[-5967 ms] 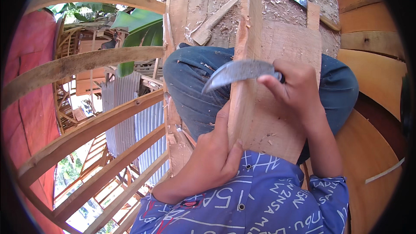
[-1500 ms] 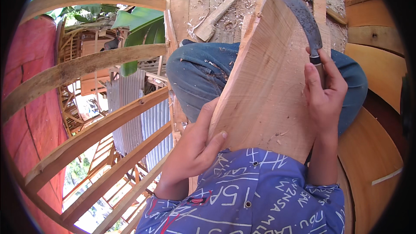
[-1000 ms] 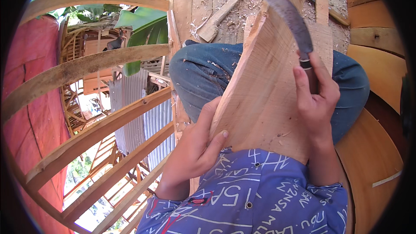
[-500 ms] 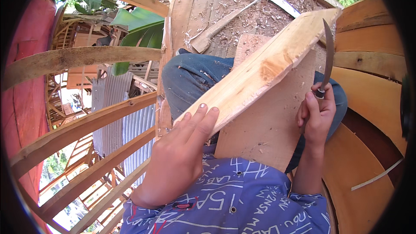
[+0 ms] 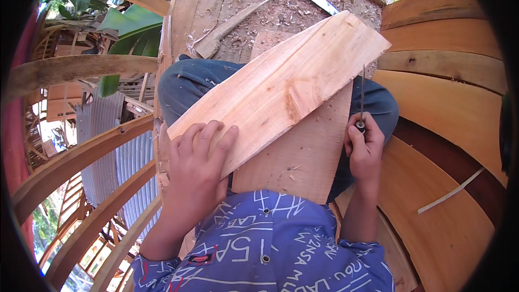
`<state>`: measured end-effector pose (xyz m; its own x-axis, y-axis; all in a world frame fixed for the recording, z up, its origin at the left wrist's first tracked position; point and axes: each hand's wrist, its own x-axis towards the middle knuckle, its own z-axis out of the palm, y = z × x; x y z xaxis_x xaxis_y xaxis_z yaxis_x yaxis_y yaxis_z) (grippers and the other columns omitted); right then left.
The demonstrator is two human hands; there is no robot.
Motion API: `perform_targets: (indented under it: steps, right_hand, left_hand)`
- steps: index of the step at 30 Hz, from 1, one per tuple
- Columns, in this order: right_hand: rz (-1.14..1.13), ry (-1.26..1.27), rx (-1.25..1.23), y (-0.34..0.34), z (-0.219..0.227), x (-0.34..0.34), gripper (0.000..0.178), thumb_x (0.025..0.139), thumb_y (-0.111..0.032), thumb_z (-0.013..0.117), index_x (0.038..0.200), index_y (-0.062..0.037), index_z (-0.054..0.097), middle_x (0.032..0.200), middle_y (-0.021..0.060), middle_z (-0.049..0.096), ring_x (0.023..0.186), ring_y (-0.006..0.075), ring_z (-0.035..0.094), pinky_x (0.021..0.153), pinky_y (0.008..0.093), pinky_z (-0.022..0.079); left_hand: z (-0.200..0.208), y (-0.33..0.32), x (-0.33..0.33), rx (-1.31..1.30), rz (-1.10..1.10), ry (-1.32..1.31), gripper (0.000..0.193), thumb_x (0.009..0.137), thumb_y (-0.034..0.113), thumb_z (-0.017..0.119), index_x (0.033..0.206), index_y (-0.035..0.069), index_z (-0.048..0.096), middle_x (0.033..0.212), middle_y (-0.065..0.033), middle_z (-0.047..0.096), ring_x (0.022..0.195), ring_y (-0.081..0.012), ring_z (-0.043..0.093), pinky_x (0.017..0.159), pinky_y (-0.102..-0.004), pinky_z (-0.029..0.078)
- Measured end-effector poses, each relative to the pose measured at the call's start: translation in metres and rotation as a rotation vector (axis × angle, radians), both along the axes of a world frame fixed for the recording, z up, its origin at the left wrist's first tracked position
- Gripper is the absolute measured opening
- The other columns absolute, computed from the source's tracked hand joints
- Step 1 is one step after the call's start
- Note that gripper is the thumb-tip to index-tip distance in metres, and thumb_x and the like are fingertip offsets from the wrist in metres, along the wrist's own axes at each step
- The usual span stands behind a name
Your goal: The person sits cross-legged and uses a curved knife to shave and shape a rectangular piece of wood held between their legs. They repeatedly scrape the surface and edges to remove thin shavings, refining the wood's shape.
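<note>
L hand (image 5: 195, 166): palm down, fingers spread on near-L end of board (image 5: 259, 100), set diag. above 2nd plank (image 5: 294, 165); thumb grip unclear, can't tell. R hand (image 5: 366, 145): fist round knife (image 5: 363, 89) hdl., blade approx. edge-on.

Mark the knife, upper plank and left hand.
Knife (image 5: 363, 94), head view: on the blade, seen nearly edge-on.
Upper plank (image 5: 270, 94), head view: middle of its broad face.
Left hand (image 5: 196, 166), head view: back of the hand.
</note>
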<state>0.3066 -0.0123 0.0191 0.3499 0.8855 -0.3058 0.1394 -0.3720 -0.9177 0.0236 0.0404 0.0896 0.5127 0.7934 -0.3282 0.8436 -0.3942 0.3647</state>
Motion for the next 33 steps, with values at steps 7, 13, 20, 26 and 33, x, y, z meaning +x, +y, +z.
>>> perform_targets:
  steps: [7,13,20,26,33]
  right_hand:
    - [0.051,-0.181,0.014,-0.002,-0.002,-0.022,0.028,0.093,-0.020,0.063,0.076,0.0011,0.057,0.055,0.0027,0.040,0.052,0.0060,0.036,0.046,0.0260,0.030]
    - [0.257,-0.379,0.010,-0.006,-0.002,-0.041,0.033,0.089,-0.021,0.068,0.070,0.0009,0.052,0.056,0.0167,0.047,0.044,0.0253,0.048,0.045,0.0335,0.037]
    - [0.321,-0.520,0.026,0.003,0.002,-0.048,0.043,0.086,-0.030,0.071,0.066,-0.0004,0.048,0.057,0.0178,0.050,0.047,0.0329,0.051,0.044,0.0362,0.039]
    - [0.196,-0.726,-0.034,0.019,-0.002,-0.041,0.048,0.086,-0.037,0.069,0.064,0.0009,0.050,0.058,0.0207,0.051,0.053,0.0384,0.054,0.046,0.0413,0.040]
    - [0.151,-0.748,-0.122,0.025,0.001,-0.017,0.047,0.089,-0.036,0.067,0.067,0.0034,0.053,0.057,0.0214,0.048,0.047,0.0326,0.048,0.046,0.0373,0.037]
  left_hand:
    - [-0.011,0.006,-0.005,-0.057,0.037,-0.031,0.084,0.055,0.001,0.064,0.137,0.008,0.046,0.150,-0.0234,0.031,0.143,-0.0415,0.020,0.115,-0.0569,0.010]
    - [-0.002,0.024,-0.014,-0.222,0.080,-0.154,0.089,0.053,0.002,0.058,0.140,0.007,0.043,0.151,-0.0244,0.030,0.144,-0.0415,0.018,0.116,-0.0565,0.006]
    - [-0.001,0.031,-0.020,-0.285,0.104,-0.204,0.090,0.053,0.004,0.057,0.141,0.007,0.042,0.151,-0.0240,0.032,0.144,-0.0409,0.018,0.116,-0.0548,0.006]
    - [-0.004,0.031,-0.016,-0.265,0.080,-0.177,0.090,0.057,0.005,0.063,0.143,0.009,0.039,0.150,-0.0271,0.030,0.143,-0.0454,0.019,0.114,-0.0577,0.009]
    - [-0.004,0.037,-0.022,-0.300,0.094,-0.204,0.091,0.051,0.003,0.055,0.141,0.007,0.041,0.151,-0.0233,0.032,0.144,-0.0412,0.019,0.116,-0.0555,0.008]
